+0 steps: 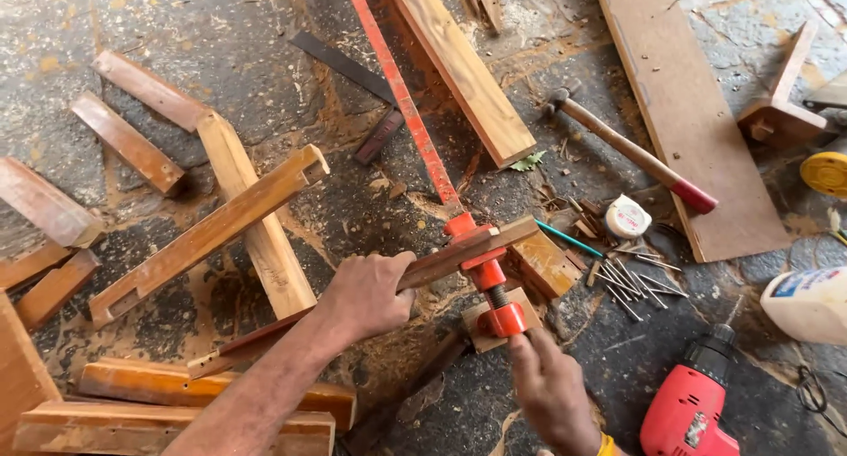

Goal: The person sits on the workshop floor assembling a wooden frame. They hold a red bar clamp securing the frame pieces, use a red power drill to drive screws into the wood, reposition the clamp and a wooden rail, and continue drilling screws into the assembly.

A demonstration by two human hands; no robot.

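Left hand [371, 293] gripping wooden strip [441, 257], right hand [551, 385] at red clamp [485, 275]

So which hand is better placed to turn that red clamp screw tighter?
The right hand, probably. Its fingers already touch the red clamp's screw end beside the small wood block. The left hand is gripping the dark wooden strip in the clamp, steadying it.

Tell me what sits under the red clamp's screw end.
A small square wooden block lies under the clamp screw, resting on the stone floor. The right hand covers its near edge, so what lies beneath there is hidden.
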